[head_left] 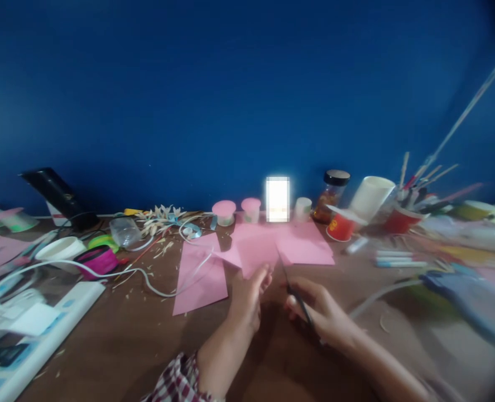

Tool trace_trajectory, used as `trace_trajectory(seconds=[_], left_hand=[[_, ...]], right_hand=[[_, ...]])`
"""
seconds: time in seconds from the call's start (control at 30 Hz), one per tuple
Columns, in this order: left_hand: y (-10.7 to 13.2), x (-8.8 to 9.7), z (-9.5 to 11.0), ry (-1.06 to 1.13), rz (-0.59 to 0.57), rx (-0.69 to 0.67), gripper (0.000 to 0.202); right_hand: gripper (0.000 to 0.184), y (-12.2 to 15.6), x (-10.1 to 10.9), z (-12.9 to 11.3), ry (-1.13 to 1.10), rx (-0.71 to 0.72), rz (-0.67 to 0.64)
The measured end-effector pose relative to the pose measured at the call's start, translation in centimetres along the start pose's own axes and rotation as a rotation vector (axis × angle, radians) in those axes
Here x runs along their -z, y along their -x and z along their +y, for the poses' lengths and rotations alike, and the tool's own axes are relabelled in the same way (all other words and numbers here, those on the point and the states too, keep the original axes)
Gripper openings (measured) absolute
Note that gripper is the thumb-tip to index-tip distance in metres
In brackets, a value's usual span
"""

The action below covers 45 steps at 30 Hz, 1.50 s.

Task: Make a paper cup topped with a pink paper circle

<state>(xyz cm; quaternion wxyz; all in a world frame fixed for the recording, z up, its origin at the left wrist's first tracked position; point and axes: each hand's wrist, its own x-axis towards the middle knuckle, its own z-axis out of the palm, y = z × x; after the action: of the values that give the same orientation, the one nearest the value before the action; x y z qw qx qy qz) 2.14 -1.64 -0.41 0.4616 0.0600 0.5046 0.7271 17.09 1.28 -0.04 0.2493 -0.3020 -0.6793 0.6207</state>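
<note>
My left hand [249, 296] is closed on a piece of pink paper [258, 248], gripping its lower edge between thumb and fingers. In my right hand [314, 310] is a pair of dark-handled scissors [299, 304], its blade pointing up at the paper's right side. Whether the blade touches the paper I cannot tell. Behind the held piece lie more pink sheets [312, 243] on the brown table. Another pink sheet [203, 273] lies flat to the left of my left hand.
Small pink-topped cups [224, 213] stand along the blue wall near a jar [331, 195] and a red cup [340, 226]. A white cable [147, 273] loops across the left side beside a power strip [58, 329]. At right are markers [400, 259] and a blurred blue glue gun [469, 301].
</note>
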Motion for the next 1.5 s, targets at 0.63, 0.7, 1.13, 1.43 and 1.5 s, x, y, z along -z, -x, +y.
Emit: trace_trajectory(seconds=[0.63,0.7,1.13,1.43,1.5], left_hand=[[2.5,-0.3,0.0,0.021,-0.311,-0.003,0.026],[2.6,-0.4,0.1,0.014,-0.33,0.015,0.027],[2.1,-0.1,-0.3,0.014,-0.254,0.049,0.039],[2.4,-0.3,0.0,0.004,-0.286,0.056,0.035],[2.3,-0.2,-0.1,-0.003,-0.266,0.044,0.038]], right_hand=[[0.052,0.0,0.2,-0.2,-0.079,0.008,0.098],[0.05,-0.1,0.2,-0.3,-0.071,0.026,0.096],[0.05,-0.1,0.4,-0.2,-0.035,0.03,0.116],[0.046,-0.1,0.4,-0.1,-0.017,0.048,0.115],[0.047,-0.1,0.4,-0.1,-0.012,0.048,0.117]])
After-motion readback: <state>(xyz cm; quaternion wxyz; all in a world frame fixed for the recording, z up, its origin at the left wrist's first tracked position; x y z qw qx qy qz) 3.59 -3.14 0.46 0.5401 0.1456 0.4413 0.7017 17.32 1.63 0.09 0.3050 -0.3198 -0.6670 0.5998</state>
